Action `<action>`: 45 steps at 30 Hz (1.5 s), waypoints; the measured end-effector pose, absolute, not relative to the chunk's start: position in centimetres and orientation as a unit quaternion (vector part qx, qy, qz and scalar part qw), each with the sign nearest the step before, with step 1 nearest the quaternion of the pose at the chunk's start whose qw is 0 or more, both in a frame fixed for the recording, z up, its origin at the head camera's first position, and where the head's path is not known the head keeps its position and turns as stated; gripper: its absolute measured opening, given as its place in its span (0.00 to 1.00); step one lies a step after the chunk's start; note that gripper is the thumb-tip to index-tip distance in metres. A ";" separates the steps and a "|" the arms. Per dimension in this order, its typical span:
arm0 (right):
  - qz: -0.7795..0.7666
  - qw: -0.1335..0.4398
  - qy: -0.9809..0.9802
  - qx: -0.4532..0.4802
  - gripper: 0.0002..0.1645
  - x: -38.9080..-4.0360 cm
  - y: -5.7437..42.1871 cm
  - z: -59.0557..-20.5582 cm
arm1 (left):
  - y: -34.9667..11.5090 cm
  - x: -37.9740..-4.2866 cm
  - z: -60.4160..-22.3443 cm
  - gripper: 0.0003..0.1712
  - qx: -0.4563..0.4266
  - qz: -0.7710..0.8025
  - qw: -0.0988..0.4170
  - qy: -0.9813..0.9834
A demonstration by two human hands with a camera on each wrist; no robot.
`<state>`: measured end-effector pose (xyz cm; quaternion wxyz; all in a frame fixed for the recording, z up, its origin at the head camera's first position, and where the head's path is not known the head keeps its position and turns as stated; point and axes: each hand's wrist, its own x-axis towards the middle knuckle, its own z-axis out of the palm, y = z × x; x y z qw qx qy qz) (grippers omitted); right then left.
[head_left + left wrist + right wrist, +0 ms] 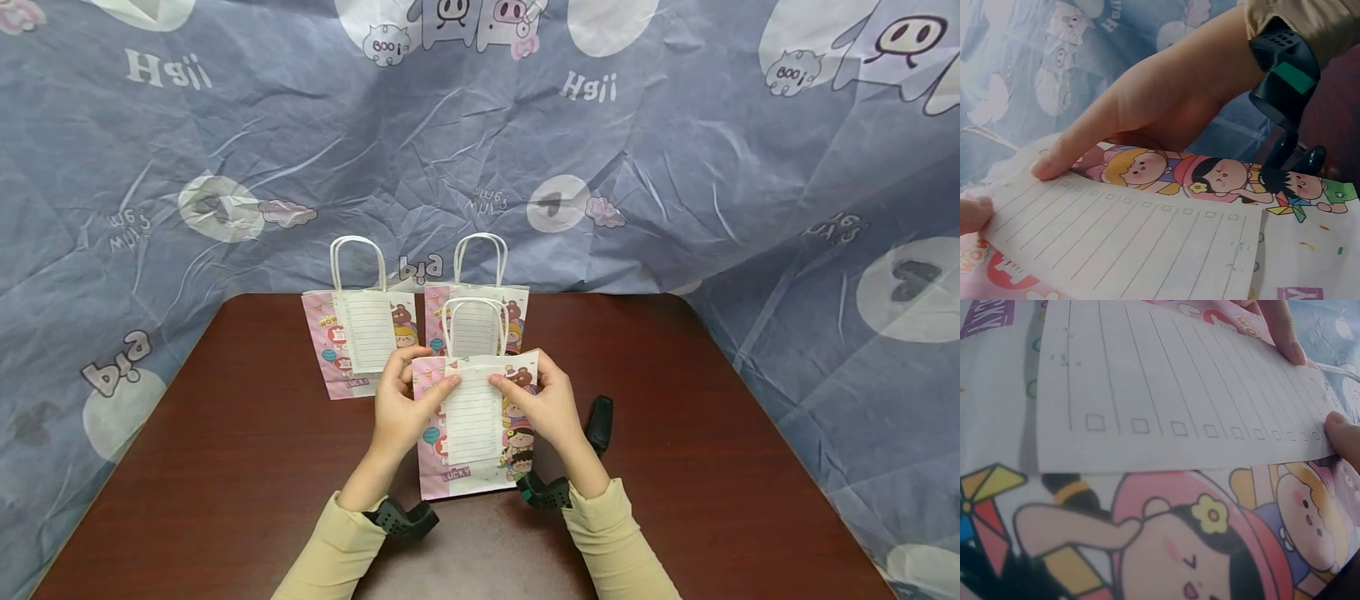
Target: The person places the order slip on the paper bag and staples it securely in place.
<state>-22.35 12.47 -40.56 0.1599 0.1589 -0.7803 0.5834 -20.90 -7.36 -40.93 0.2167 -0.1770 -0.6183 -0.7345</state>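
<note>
A paper gift bag with cartoon children and a pink side strip stands upright near the middle of the table. A lined paper sheet with small checkboxes lies against its front, below white handles. My left hand grips the bag's upper left edge, thumb on the sheet's top left corner, other fingers partly hidden behind. My right hand grips the upper right edge, its thumb at the sheet's top right corner. In the left wrist view both thumbs touch the sheet; the right thumb presses near its corner.
Two similar bags with lined sheets stand behind: one at the left, another partly covered by the held bag. Black devices sit on both wrists. The brown table meets a patterned blue cloth at its back edge.
</note>
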 end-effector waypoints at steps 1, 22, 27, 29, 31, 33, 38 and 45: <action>0.584 0.162 -0.779 0.158 0.14 -22.3 12.5 -40.6 | -7.4 -20.7 -40.6 0.25 -0.178 -0.734 0.207 -0.621; 0.586 0.160 -0.773 0.181 0.18 -21.8 12.7 -39.7 | -7.5 -19.1 -38.4 0.06 -0.139 -0.723 0.150 -0.660; 0.593 0.139 -0.767 0.205 0.15 -20.7 12.7 -37.9 | -7.6 -19.0 -38.2 0.06 -0.131 -0.701 0.155 -0.684; 0.593 0.132 -0.768 0.206 0.14 -20.5 12.7 -37.6 | -7.6 -18.9 -38.1 0.07 -0.131 -0.697 0.157 -0.688; 0.591 0.127 -0.771 0.202 0.13 -20.5 12.7 -37.4 | -7.6 -18.9 -38.0 0.07 -0.135 -0.694 0.158 -0.690; 0.586 0.123 -0.776 0.200 0.13 -20.5 12.8 -37.3 | -7.6 -18.9 -38.0 0.07 -0.139 -0.691 0.158 -0.692; 0.560 0.079 -0.800 0.199 0.11 -20.5 13.5 -37.1 | -7.6 -18.8 -38.0 0.07 -0.145 -0.689 0.155 -0.693; 0.510 -0.010 -0.831 0.221 0.18 -21.3 15.9 -38.3 | -7.5 -18.8 -37.9 0.07 -0.150 -0.691 0.150 -0.691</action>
